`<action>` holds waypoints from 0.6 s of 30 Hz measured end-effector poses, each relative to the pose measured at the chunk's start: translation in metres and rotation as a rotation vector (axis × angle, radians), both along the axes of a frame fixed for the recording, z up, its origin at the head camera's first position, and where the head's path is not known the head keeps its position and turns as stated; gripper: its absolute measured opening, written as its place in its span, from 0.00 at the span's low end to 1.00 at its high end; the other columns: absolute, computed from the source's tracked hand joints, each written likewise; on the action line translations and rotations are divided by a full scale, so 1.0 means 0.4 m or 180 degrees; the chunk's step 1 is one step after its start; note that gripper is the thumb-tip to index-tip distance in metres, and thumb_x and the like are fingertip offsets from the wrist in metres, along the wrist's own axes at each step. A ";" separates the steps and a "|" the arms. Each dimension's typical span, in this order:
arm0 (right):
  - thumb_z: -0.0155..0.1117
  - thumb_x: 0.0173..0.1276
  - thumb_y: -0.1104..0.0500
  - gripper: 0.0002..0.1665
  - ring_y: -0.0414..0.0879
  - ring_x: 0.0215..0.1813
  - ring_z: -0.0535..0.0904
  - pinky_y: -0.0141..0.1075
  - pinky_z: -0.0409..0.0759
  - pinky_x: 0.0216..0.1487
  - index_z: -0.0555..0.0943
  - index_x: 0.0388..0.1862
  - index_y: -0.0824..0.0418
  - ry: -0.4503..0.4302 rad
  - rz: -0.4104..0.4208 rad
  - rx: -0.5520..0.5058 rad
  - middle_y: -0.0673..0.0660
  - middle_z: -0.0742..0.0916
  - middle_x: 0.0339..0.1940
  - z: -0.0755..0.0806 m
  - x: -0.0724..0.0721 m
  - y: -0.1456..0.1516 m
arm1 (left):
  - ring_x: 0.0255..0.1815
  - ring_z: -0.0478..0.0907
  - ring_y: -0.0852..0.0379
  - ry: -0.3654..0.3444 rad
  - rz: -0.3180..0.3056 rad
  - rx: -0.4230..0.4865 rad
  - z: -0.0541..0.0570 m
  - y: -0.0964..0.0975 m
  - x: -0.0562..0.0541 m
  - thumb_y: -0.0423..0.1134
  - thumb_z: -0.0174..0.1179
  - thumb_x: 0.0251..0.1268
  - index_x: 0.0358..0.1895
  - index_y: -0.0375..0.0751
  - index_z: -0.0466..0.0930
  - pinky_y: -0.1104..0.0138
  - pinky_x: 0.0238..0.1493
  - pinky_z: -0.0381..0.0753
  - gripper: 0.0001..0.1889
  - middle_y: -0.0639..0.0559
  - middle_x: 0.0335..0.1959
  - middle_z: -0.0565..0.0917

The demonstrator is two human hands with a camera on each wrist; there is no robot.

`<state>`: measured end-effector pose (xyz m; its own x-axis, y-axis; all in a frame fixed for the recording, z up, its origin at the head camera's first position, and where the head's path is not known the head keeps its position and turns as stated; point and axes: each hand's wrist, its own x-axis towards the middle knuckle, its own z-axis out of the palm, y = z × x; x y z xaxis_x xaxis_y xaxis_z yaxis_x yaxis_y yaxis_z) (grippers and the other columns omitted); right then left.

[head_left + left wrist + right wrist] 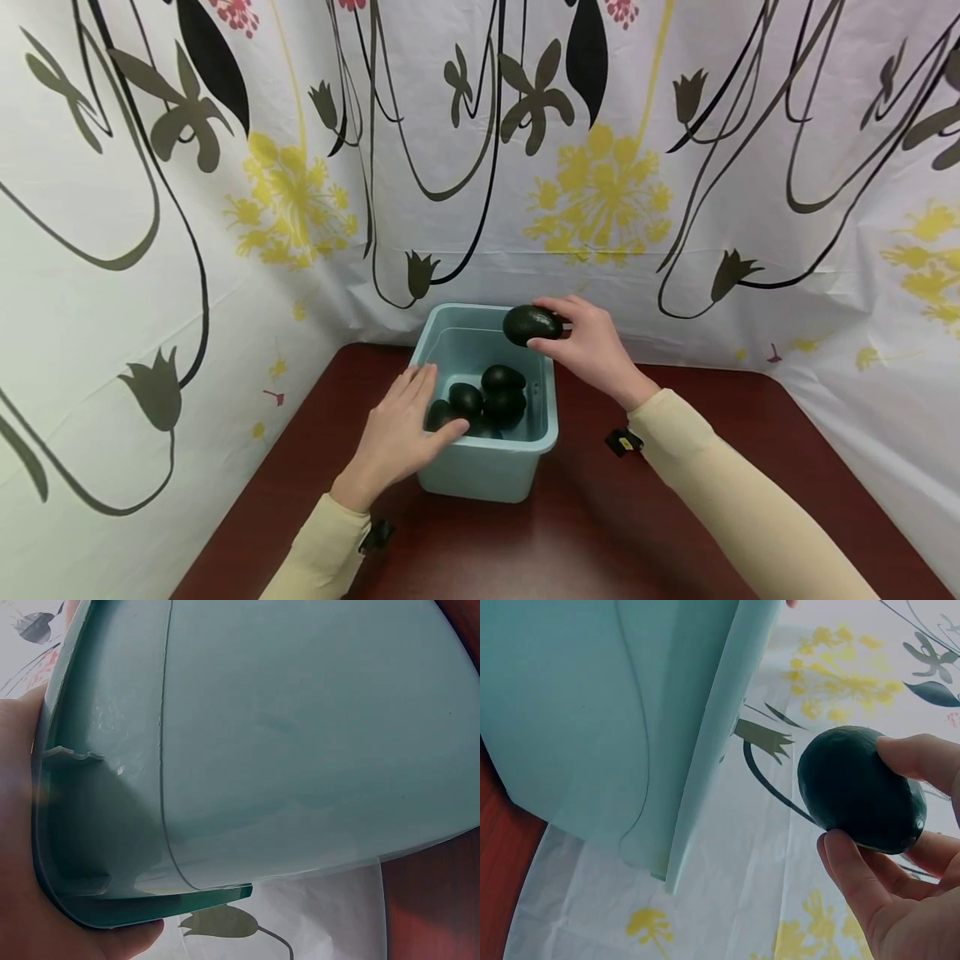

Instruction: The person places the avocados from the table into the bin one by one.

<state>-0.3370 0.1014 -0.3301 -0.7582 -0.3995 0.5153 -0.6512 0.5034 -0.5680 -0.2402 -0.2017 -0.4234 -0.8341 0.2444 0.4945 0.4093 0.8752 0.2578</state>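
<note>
My right hand (588, 346) pinches a dark green avocado (525, 326) between thumb and fingers, above the bin's far right corner. In the right wrist view the held avocado (855, 787) shows beside the bin's rim. A light blue plastic bin (480, 477) stands on the table, with several dark avocados (504, 406) lying at its near end. Over the bin's near left corner rests my left hand (397, 429), its fingers straight across the left rim and the thumb along the front rim. The left wrist view shows the bin's outer wall (300, 735) close up.
Under the bin is a dark red-brown table (600, 500) with rounded far corners. A white cloth (465, 225) printed with flowers and vines hangs behind it and along its sides. Small black devices are strapped at both wrists.
</note>
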 end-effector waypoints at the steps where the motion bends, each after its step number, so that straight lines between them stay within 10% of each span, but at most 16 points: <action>1: 0.76 0.63 0.49 0.34 0.45 0.50 0.82 0.40 0.84 0.46 0.78 0.68 0.50 -0.0006 0.0007 0.0017 0.50 0.80 0.57 0.000 -0.004 -0.007 | 0.78 0.57 0.44 -0.0004 0.0002 -0.0002 0.000 0.000 0.000 0.77 0.46 0.65 0.79 0.38 0.58 0.45 0.65 0.70 0.52 0.44 0.77 0.63; 18: 0.76 0.63 0.49 0.34 0.47 0.47 0.80 0.43 0.81 0.42 0.78 0.68 0.50 0.0001 0.0095 0.0598 0.54 0.80 0.59 -0.003 -0.062 -0.096 | 0.77 0.58 0.42 0.0006 0.0000 -0.0003 0.005 0.002 0.000 0.76 0.46 0.65 0.78 0.37 0.59 0.44 0.66 0.69 0.51 0.43 0.77 0.63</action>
